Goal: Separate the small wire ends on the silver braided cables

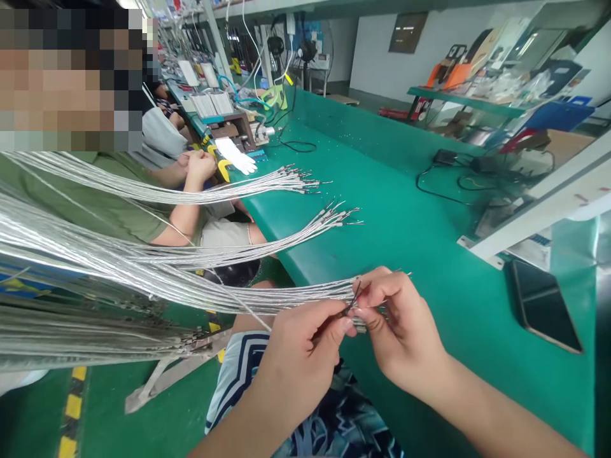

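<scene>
My left hand [308, 346] pinches the end of a cable, from which thin dark wires [354, 298] stick up between the hands. Fingertips of my right hand [398, 321] are pressed together on those same wires, touching the left fingertips. Under and behind both hands runs a bundle of silvery cables [267, 299], its tips partly hidden by my fingers. Farther back, a second bundle [286, 240] and a third bundle [258, 184] lie with their stripped ends on the green table [410, 222].
A phone [544, 305] rests at the right beside a white metal post [539, 197]. Another person's hands [198, 166] are at the table's left edge, near a white glove [235, 156]. Black cords [443, 191] lie farther back. Cables hang over a metal stand [162, 381] at lower left.
</scene>
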`<action>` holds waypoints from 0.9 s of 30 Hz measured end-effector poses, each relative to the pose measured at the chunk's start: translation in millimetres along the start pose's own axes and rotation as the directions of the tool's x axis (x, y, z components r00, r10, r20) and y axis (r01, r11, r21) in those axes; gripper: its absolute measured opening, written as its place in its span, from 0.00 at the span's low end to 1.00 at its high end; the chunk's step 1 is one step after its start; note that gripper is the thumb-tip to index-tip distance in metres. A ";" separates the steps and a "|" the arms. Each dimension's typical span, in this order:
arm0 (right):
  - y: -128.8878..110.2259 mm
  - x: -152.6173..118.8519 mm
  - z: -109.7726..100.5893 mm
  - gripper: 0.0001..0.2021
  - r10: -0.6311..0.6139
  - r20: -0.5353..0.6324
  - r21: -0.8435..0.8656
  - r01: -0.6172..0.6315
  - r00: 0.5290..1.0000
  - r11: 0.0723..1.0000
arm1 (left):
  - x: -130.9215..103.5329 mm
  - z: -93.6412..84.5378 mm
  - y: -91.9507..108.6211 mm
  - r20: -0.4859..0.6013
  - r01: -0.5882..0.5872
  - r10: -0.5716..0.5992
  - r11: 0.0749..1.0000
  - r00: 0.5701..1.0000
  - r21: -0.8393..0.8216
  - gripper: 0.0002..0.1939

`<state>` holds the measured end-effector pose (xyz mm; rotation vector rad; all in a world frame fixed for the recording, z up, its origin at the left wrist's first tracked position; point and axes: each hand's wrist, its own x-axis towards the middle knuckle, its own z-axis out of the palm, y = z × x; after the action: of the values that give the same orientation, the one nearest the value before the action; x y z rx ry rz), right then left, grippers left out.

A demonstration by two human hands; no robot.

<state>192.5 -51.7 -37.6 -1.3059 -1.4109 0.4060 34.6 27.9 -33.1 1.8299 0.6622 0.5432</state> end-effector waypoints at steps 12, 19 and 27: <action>-6.5 2.9 -10.6 0.16 0.101 -0.077 0.157 -0.088 0.992 0.984 | 3.8 -0.3 -0.2 0.018 0.022 -0.020 0.991 1.000 -0.133 0.11; -15.0 5.5 -19.7 0.19 0.108 -0.037 0.100 -0.104 0.993 0.990 | 0.9 -4.6 4.7 0.042 0.037 -0.032 0.991 0.999 -0.131 0.14; -19.4 18.1 -40.8 0.19 0.076 -0.127 0.047 -0.071 0.989 0.996 | -0.1 -9.3 -4.7 0.085 0.147 -0.131 0.961 0.988 -0.233 0.11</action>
<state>222.3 -59.4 0.0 -1.3286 -1.2433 0.3922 27.7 35.5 -34.5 1.5564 0.6442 0.4443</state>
